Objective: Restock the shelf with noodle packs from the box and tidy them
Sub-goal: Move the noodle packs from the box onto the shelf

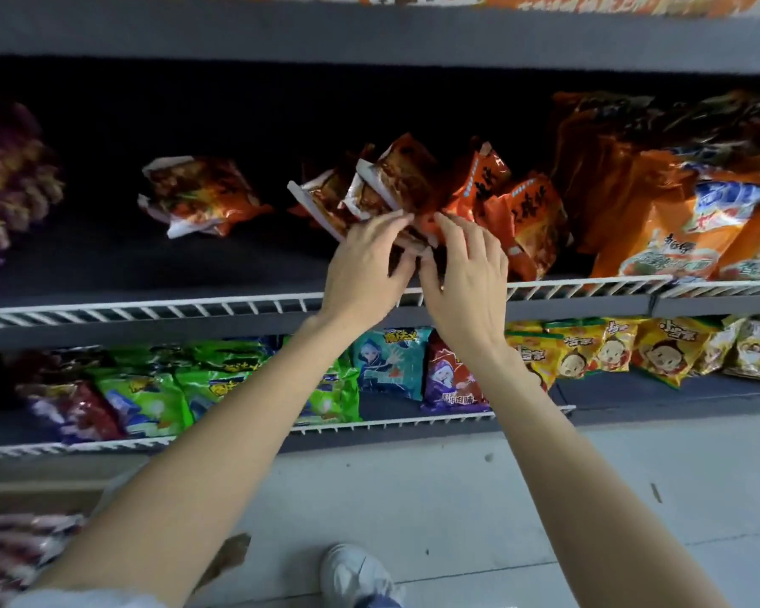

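— Where do we find the noodle packs (369,186)?

— On the middle shelf (150,261), a tilted cluster leaning behind the white wire rail (159,308), just above both our hands.

— And our fingers?

— Our left hand (365,265) curls its fingers round the lower edge of the front packs; the fingertips lie on the wrapper. Our right hand (466,274) meets it from the other side, fingers bent onto the same bundle, thumb underneath. The packs' bottoms are hidden between the two palms.

— Anything beside them?

— One loose pack (198,197) lies well apart to the left; orange bags (659,221) stand to the right.
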`<state>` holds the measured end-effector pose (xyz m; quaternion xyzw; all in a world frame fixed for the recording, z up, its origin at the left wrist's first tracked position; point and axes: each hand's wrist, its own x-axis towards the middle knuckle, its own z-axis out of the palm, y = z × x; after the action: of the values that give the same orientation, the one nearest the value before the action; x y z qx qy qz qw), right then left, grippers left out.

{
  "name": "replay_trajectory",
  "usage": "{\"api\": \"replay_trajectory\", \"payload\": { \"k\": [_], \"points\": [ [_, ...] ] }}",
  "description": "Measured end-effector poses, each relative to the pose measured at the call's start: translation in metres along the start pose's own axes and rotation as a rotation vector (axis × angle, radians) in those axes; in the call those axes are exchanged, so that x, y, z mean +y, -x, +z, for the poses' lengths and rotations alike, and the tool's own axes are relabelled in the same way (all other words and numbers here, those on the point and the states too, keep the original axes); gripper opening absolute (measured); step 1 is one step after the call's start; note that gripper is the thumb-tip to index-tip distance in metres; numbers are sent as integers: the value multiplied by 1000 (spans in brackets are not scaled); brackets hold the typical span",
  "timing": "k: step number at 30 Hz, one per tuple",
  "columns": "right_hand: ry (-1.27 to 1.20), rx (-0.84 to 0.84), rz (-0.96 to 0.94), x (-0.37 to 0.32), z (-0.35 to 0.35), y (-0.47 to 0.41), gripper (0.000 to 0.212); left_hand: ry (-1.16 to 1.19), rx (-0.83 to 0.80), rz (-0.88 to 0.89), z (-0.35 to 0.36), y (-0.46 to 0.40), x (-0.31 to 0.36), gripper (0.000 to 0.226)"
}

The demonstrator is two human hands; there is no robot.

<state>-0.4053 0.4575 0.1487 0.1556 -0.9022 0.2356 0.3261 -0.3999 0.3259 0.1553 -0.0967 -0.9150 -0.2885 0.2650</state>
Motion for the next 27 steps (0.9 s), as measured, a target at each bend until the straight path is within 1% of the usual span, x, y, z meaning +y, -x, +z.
{"api": "replay_trajectory", "payload": {
  "k": [2, 4, 6, 8, 11, 12, 14, 17, 19, 22, 25, 27],
  "points": [
    [-94, 20, -111, -40, 3, 16, 31, -46, 64, 18, -40, 36, -17, 32],
    [-211, -50, -185, -85, 11, 36, 22, -108, 130, 0, -86, 81, -42, 25],
    [-300, -155, -239, -133, 25, 59, 18, -167, 190, -76, -133, 134, -73, 23],
    [-379, -280, -316, -180, 45, 85, 21, -205, 223, -240, -176, 192, -106, 25],
    [-444, -524, -465, -244, 77, 126, 21, -254, 234, -581, -230, 284, -152, 30],
    [-432, -626, -524, -263, 88, 139, 19, -266, 207, -688, -242, 313, -167, 29],
    [-356, -833, -634, -298, 112, 164, 25, -292, 108, -883, -261, 366, -198, 25],
    [-283, -1049, -744, -343, 149, 197, 38, -242, -19, -1119, -274, 422, -234, 36],
    [-240, -1120, -812, -365, 175, 212, 48, -282, -40, -1206, -280, 442, -254, 46],
    [-260, -1183, -832, -395, 207, 224, 60, -390, 47, -1255, -292, 461, -284, 54],
    [-342, -1179, -828, -431, 232, 236, 62, -501, 186, -1268, -306, 483, -312, 56],
    [-361, -1145, -884, -455, 248, 245, 61, -530, 193, -1281, -314, 497, -329, 60]
  ]
}}
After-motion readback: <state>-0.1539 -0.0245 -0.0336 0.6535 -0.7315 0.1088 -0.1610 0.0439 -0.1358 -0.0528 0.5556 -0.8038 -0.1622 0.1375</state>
